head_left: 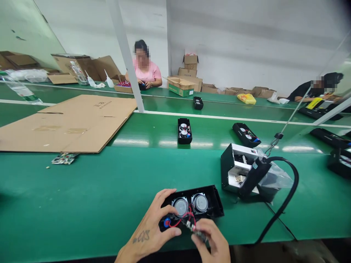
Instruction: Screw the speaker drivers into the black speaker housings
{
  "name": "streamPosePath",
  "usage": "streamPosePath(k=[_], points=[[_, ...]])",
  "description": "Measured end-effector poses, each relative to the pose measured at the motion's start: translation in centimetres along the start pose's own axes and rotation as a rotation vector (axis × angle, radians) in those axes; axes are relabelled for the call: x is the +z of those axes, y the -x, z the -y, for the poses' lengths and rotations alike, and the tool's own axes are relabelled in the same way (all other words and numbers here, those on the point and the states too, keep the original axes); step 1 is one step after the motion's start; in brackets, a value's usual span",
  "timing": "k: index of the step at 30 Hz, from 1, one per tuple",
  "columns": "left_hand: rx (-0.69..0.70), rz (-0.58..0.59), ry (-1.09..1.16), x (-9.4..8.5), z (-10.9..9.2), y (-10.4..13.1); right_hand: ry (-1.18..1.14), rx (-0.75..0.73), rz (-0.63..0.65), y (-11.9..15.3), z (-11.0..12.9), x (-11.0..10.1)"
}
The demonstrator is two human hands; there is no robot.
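Observation:
A black speaker housing (214, 201) with two round silver speakers (200, 203) lies on the green bench in front of me. Red wires (175, 223) run from its lower left, beside a blue part (167, 222), to a small circuit board (200, 235). My left hand (156, 223) grips the housing's left end, fingers over the far edge and thumb at the near side. The board is pinched between thumb and fingers of my right hand (211, 239), just over the housing's near edge.
Right of the housing stands a black and silver machine (228, 168) with a hanging black tool (255, 175) and cable. Flat cardboard (68, 120) and circuit boards (65, 158) lie left. Beyond are more housings (184, 131), a person in pink (149, 73) and another person at right.

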State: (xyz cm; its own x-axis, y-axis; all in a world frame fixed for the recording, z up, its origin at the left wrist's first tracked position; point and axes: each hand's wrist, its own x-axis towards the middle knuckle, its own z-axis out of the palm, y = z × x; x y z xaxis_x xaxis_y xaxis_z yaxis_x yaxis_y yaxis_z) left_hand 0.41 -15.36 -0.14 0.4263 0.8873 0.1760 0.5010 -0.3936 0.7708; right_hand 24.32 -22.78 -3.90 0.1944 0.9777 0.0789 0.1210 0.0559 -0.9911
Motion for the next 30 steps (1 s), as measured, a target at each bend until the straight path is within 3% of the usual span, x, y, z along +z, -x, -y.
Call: streamPosePath(k=[4, 7, 10, 13, 15, 18, 22, 26, 30], points=[[-0.029, -0.04, -0.001, 0.3, -0.6, -0.1, -0.099, 0.165, -0.08, -4.4, 2.9, 0.5], [-0.072, -0.128, 0.038, 0.8, -1.0, -0.4, -0.143, 0.166, -0.018, -7.2, 4.7, 0.5], [-0.098, -0.212, 0.09, 1.3, -1.4, -0.7, 0.032, 0.007, 0.225, -8.7, 6.1, -0.5], [-0.077, -0.233, 0.093, 1.7, -1.4, -0.7, 0.337, -0.34, 0.561, -9.2, 7.3, -2.3], [-0.049, -0.226, 0.067, 2.0, -1.3, -0.6, 0.528, -0.51, 0.721, -8.9, 7.8, -3.0], [-0.011, -0.2, 0.011, 2.3, -1.2, -0.3, 0.743, -0.579, 0.768, -7.9, 7.9, -2.8], [0.052, -0.138, -0.101, 1.7, -1.8, 0.2, 0.867, -0.57, 0.795, -7.2, 7.0, -1.7], [0.097, 0.006, -0.262, 0.6, -2.9, 0.4, 0.935, -0.516, 0.852, -7.4, 6.9, -1.1], [0.144, 0.085, -0.38, 0.9, -3.1, 0.1, 1.038, -0.492, 0.874, -7.6, 7.6, -0.8]])
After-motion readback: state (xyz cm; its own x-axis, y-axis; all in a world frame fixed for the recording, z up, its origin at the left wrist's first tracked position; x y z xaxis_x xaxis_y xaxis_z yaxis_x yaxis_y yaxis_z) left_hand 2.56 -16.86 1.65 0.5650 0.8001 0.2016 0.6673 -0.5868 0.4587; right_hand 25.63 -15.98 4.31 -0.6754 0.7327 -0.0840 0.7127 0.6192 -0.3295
